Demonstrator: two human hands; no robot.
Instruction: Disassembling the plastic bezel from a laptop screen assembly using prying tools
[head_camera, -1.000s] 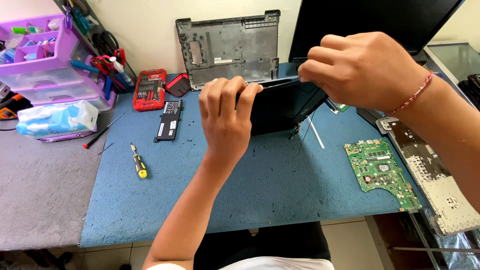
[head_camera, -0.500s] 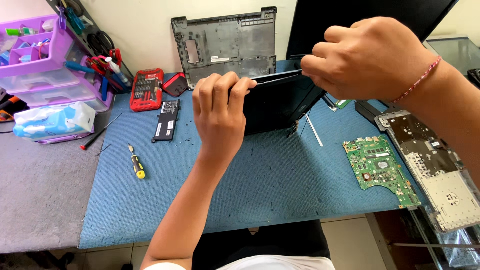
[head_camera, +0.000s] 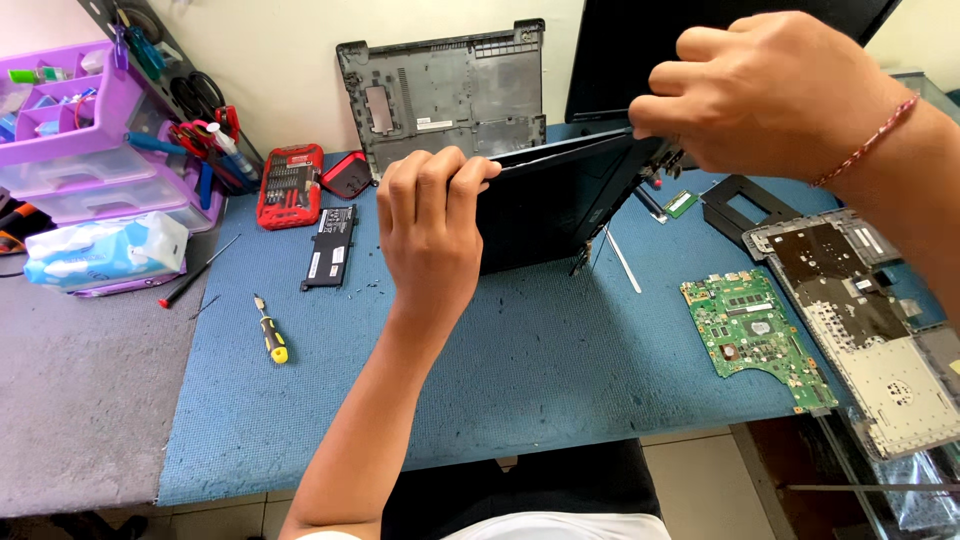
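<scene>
Left hand (head_camera: 432, 232) clamps the dark laptop panel's (head_camera: 555, 200) top edge, right hand (head_camera: 765, 95) pinches its far corner; circuit board (head_camera: 757, 338) near the mat's (head_camera: 520, 370) right edge; screwdriver (head_camera: 270, 332) left.

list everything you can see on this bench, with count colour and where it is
screen panel: 1, black, centre of mat, held tilted up
blue mat: 1, blue, covers the bench
bottom cover: 1, grey, leaning on the back wall
circuit board: 1, green, right on mat
keyboard frame: 1, grey, right edge
battery: 1, black, left of centre
bit set: 1, red, back left
screwdriver: 1, yellow and black, left on mat
organiser drawers: 1, purple, far left
wipes pack: 1, blue and white, left
left hand: grips panel's top edge
right hand: pinches panel's right corner
</scene>
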